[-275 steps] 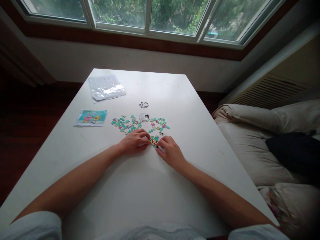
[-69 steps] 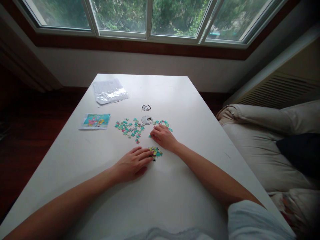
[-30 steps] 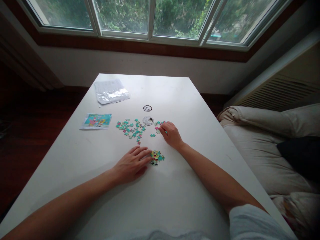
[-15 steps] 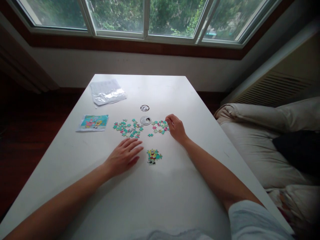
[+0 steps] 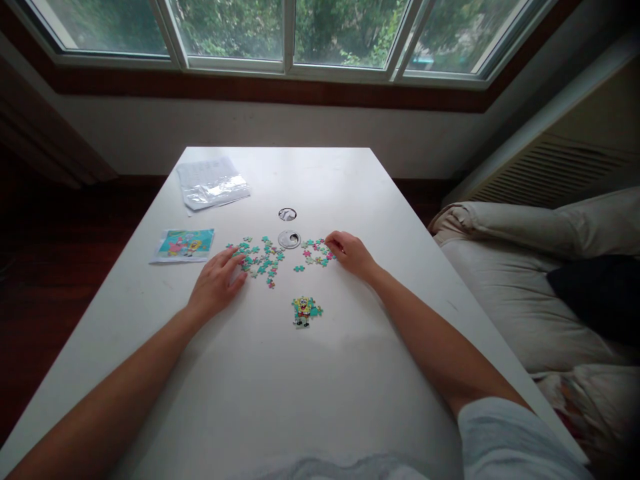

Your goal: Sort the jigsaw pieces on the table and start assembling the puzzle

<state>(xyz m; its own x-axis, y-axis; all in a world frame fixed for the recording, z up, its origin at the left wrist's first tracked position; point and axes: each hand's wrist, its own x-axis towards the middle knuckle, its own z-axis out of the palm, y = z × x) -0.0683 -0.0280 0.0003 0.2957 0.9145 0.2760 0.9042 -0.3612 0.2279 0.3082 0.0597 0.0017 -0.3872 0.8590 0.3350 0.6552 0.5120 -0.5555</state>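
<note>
My left hand [image 5: 216, 280] rests with fingers apart on the left edge of a spread of loose jigsaw pieces [image 5: 259, 259], mostly teal. Its fingertips cover a few of them. At the right end of a smaller group of pieces [image 5: 314, 252], my right hand [image 5: 349, 252] has its thumb and fingers pinched together; whatever lies between them is too small to make out. Between my forearms lies a joined part of the puzzle [image 5: 304, 311] showing a yellow cartoon figure. A single teal piece [image 5: 299, 269] lies apart between the two groups.
A picture sheet [image 5: 184, 245] with cartoon figures lies at the left. Clear plastic packaging with papers [image 5: 213, 183] is behind it. A round metal cable-hole cover [image 5: 289, 239] and a round hole [image 5: 287, 214] are in the white table [image 5: 310, 400]. A sofa [image 5: 490, 293] stands at the right.
My left hand has moved left and away from me onto the left group of pieces. Some pieces there have shifted toward me. My right hand has moved slightly left, still pinched.
</note>
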